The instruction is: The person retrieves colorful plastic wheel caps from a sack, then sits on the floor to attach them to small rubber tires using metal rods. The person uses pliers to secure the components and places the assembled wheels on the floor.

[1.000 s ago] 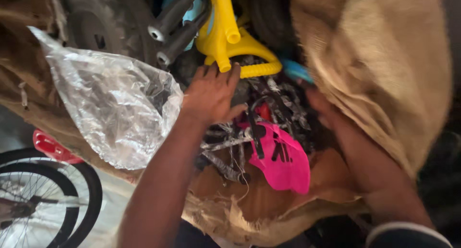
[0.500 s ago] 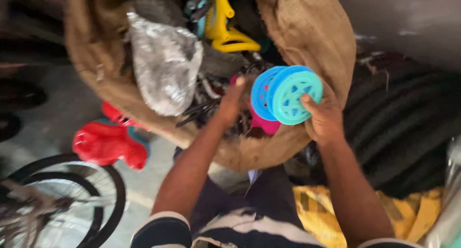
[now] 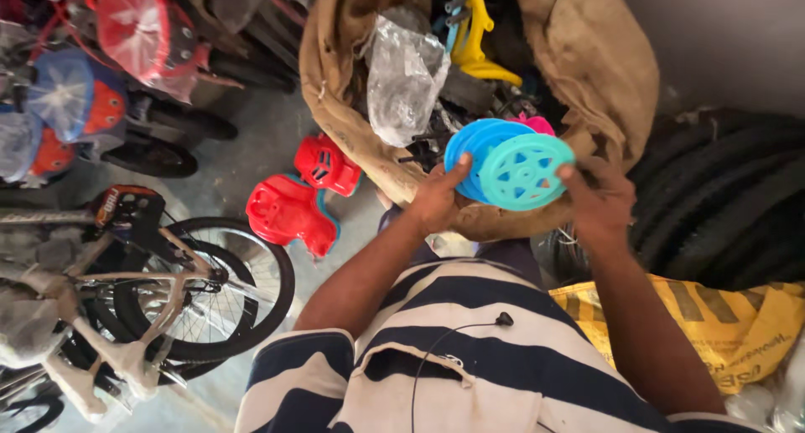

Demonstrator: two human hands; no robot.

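Wide brown burlap sack [image 3: 587, 56], mouth open at twelve o'clock, stuffed with a crumpled clear plastic bag [image 3: 402, 77] and a yellow plastic frame piece [image 3: 474, 43]. Spoked bicycle wheel with black tyre [image 3: 218, 290] at eight o'clock. Red moulded plastic seat shells [image 3: 293, 207] on the floor at ten o'clock. Stack of blue and teal spoked plastic wheel discs [image 3: 516, 169] just over the sack's near rim, gripped at both edges: left hand [image 3: 436, 202] clasping at nine o'clock, right hand [image 3: 599, 207] at three.

Single head view, looking steeply down, close over sack [image 3: 579, 56]
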